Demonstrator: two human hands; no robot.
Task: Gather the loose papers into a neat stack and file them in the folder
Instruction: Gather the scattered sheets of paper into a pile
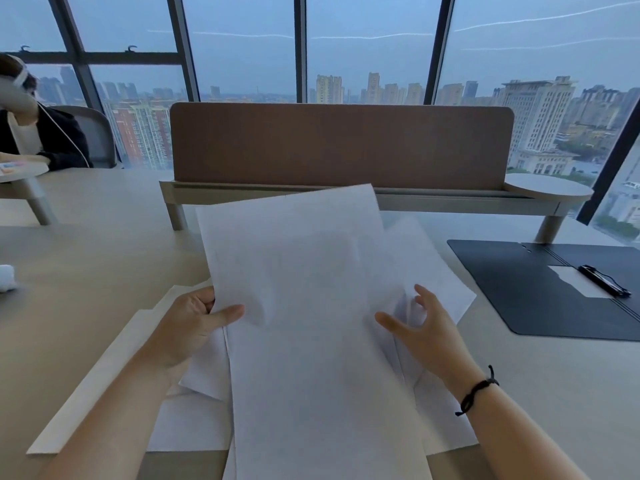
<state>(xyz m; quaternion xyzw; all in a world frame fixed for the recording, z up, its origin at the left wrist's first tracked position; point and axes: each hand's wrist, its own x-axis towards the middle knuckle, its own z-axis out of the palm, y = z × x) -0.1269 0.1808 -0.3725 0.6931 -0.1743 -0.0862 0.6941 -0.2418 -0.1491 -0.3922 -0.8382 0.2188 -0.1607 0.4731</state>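
Several white sheets of paper [304, 271] are lifted off the desk in front of me, fanned and uneven. My left hand [194, 327] pinches their left edge, thumb on top. My right hand [426, 327] hovers at their right edge with fingers spread, touching or nearly touching the sheets; I cannot tell which. More loose sheets [194, 424] lie flat underneath on the desk. The dark folder [526, 285] lies open at the right, with a metal clip [604, 280] and a small white sheet in it.
A brown divider panel [343, 143] on a raised shelf [450, 200] stands behind the papers. A beige cardboard strip [104, 372] lies at the left. A seated person [38, 133] is at the far left. Windows run along the back.
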